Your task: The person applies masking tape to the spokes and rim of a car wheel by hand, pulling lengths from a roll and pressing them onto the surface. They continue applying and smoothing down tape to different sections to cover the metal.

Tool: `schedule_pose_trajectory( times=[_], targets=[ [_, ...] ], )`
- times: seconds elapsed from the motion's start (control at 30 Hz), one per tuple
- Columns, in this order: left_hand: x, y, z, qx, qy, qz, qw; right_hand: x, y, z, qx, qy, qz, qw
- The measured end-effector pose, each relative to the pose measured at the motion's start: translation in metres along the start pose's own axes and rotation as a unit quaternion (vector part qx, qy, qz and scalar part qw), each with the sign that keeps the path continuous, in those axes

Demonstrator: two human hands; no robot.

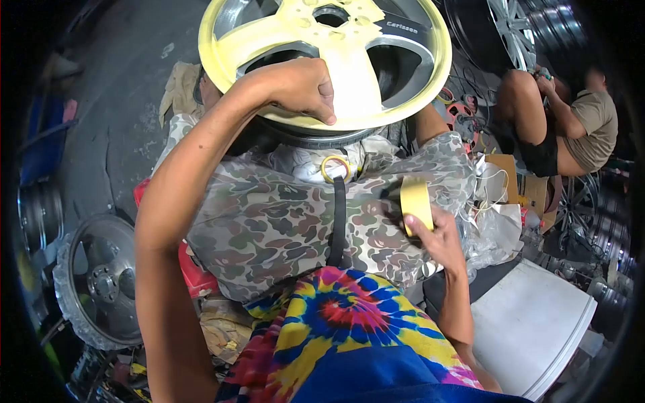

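Note:
A car wheel rim, largely covered in pale yellow masking tape, rests in front of my knees with part of a dark "Carlsson" spoke showing. My left hand is closed, its fingers curled down and a fingertip touching the taped near lip. Whatever it may pinch is hidden. Over my right thigh, my right hand grips a roll of masking tape, thumb on its side. A second, thin tape ring lies between my legs, below the wheel.
A bare wheel edged in clear plastic stands at left. On the right are a grey-white panel, crumpled plastic and a cardboard box. Another person sits at upper right, near stacked wheels.

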State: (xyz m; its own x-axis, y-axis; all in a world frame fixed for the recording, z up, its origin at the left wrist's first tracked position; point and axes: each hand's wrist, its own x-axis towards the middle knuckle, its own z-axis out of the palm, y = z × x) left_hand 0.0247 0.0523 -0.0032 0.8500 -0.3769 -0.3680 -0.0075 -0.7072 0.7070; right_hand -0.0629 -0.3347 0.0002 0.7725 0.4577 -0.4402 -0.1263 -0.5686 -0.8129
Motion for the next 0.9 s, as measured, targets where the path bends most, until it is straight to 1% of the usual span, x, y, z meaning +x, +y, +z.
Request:
schedule_pose_trajectory(
  times=[0.1,0.17,0.23,0.3,0.33,0.37,0.4,0.43,0.47,0.5,0.53,0.57,0.6,0.63,0.67,0.7,0.77,0.8,0.87,0.9],
  targets=[
    [-0.008,0.001,-0.001,-0.013,0.009,0.006,1.000,0.046,-0.006,0.014,-0.108,0.065,-0.088,0.988],
    [-0.012,0.003,0.000,-0.003,0.017,0.017,1.000,0.090,0.018,0.016,-0.248,0.068,-0.138,0.956],
    [-0.010,0.000,0.002,-0.002,0.023,0.021,0.999,0.139,0.047,0.024,-0.328,0.072,-0.188,0.923],
    [-0.007,-0.003,0.004,0.105,0.030,0.029,0.994,0.190,0.094,0.035,-0.422,0.032,-0.103,0.900],
    [-0.011,-0.004,0.006,0.099,0.051,0.045,0.993,0.214,0.124,0.042,-0.421,0.025,-0.105,0.900],
    [-0.017,-0.004,0.008,0.096,0.051,0.039,0.993,0.235,0.155,0.050,-0.465,-0.004,-0.110,0.879],
    [-0.025,-0.003,0.011,0.111,0.101,0.043,0.988,0.245,0.172,0.056,-0.507,-0.033,-0.114,0.854],
    [-0.031,0.000,0.013,0.124,0.150,0.047,0.980,0.245,0.174,0.064,-0.506,-0.039,-0.113,0.855],
    [-0.039,0.003,0.012,0.117,0.144,0.026,0.982,0.245,0.177,0.073,-0.512,-0.065,-0.106,0.850],
    [-0.043,0.010,0.008,0.112,0.141,0.025,0.983,0.246,0.182,0.079,-0.519,-0.092,-0.097,0.844],
    [-0.047,0.018,0.003,0.128,0.124,-0.013,0.984,0.245,0.185,0.089,-0.559,-0.074,-0.108,0.819],
    [-0.050,0.020,0.003,0.144,0.106,-0.051,0.983,0.243,0.188,0.093,-0.559,-0.083,-0.105,0.819],
    [-0.055,0.017,0.007,0.138,0.101,-0.054,0.984,0.231,0.163,0.098,-0.573,-0.083,-0.126,0.806],
    [-0.060,0.013,0.011,0.153,0.139,-0.015,0.978,0.223,0.142,0.104,-0.586,-0.081,-0.146,0.793],
    [-0.063,0.009,0.013,0.168,0.176,0.026,0.970,0.221,0.131,0.112,-0.576,-0.105,-0.125,0.801],
    [-0.064,0.008,0.012,0.165,0.172,0.027,0.971,0.220,0.131,0.120,-0.574,-0.108,-0.121,0.803],
    [-0.069,0.009,0.006,0.135,0.159,0.009,0.978,0.225,0.128,0.135,-0.523,-0.209,-0.158,0.811],
    [-0.069,0.006,0.003,0.138,0.159,0.004,0.978,0.231,0.129,0.143,-0.521,-0.210,-0.163,0.811],
    [-0.069,-0.003,-0.005,0.185,0.220,-0.018,0.958,0.240,0.132,0.158,-0.468,-0.297,-0.113,0.825],
    [-0.070,-0.009,-0.008,0.188,0.223,-0.018,0.956,0.242,0.140,0.162,-0.469,-0.294,-0.117,0.825]
  ],
)
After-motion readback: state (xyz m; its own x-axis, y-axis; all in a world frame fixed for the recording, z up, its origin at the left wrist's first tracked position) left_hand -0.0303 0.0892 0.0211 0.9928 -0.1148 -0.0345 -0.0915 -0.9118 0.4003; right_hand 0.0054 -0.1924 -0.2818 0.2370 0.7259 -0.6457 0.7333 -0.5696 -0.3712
